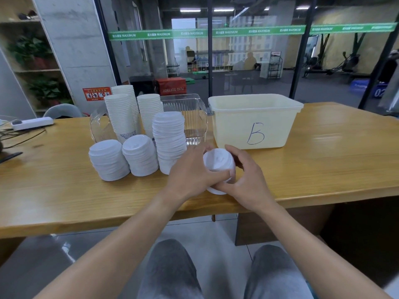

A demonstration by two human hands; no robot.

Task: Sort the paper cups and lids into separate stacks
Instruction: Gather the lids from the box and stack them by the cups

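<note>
A handwritten letter "B" in dark ink stands on the front wall of the pale plastic bin on the table. Across the glass partition runs a green band with the white word "MAXIMUM" repeated (the characters before each word are too blurred to read). Behind the glass, a red box bears "PLYO SOFTBOX" mirrored, and a blue block at far right shows "02".

Both hands around lidded cup
</note>
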